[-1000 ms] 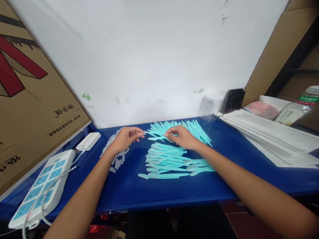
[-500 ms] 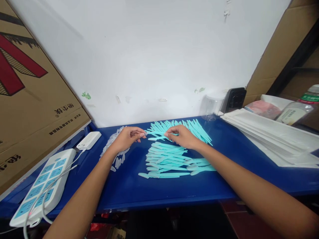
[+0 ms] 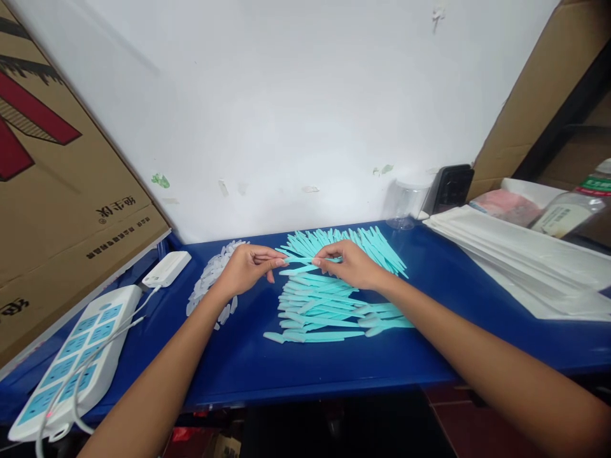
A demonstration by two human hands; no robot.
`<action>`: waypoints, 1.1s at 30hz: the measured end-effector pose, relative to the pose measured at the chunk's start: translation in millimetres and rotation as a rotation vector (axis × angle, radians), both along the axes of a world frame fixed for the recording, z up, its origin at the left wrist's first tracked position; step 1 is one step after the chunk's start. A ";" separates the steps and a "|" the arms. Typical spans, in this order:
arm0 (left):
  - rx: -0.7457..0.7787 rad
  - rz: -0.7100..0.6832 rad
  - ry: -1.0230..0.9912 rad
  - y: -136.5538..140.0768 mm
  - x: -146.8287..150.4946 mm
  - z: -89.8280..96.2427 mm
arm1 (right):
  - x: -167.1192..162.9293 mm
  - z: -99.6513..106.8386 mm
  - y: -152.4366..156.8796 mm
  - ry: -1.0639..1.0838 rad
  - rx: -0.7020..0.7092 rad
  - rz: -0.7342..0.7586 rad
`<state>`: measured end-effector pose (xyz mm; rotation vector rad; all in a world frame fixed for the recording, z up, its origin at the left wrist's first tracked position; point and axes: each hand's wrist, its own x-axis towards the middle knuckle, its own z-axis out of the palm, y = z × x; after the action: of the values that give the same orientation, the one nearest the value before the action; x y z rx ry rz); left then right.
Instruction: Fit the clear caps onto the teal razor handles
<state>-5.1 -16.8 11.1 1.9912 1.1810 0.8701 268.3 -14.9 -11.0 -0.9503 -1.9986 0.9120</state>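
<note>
Over the blue table, a turquoise eyebrow razor (image 3: 300, 260) is stretched between my two hands. My left hand (image 3: 251, 264) pinches its blade end between thumb and fingers; any clear cap there is hidden by the fingertips. My right hand (image 3: 347, 262) grips its handle, fingers closed. Beneath and behind the hands lies a pile of similar razors (image 3: 382, 249). Nearer the front edge, another heap of razors (image 3: 315, 302) lies with whitish covered ends to the left. Small translucent caps (image 3: 210, 277) are heaped beside my left hand, partly behind the wrist.
A white power strip (image 3: 76, 359) with cables and a small white box (image 3: 167, 269) occupy the left side. White sheets or bags (image 3: 520, 261) are stacked at right. A clear jar (image 3: 407, 203) stands against the wall. A large carton (image 3: 71, 191) leans at left.
My left hand has moved slightly right, closer to my right hand, and its fingers now cover more of the razor's end. My right hand stays nearly where it was.
</note>
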 end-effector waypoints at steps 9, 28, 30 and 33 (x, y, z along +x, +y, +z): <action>-0.020 0.019 -0.033 -1.7 3.0 -1.5 | 3.0 7.5 -0.9 -0.041 0.003 0.005; 0.260 -0.123 0.313 2.2 12.1 -18.6 | 20.1 12.8 5.3 -0.324 -0.108 0.196; 0.271 -0.140 0.325 2.4 12.3 -19.4 | 20.2 11.6 5.4 -0.341 -0.112 0.195; 0.242 -0.165 0.327 1.6 13.2 -20.3 | 18.6 9.2 6.1 -0.359 -0.083 0.154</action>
<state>8.1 -15.2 -9.2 2.4618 1.1032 0.6445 286.9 -8.8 -1.8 -1.0788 -2.3792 0.9668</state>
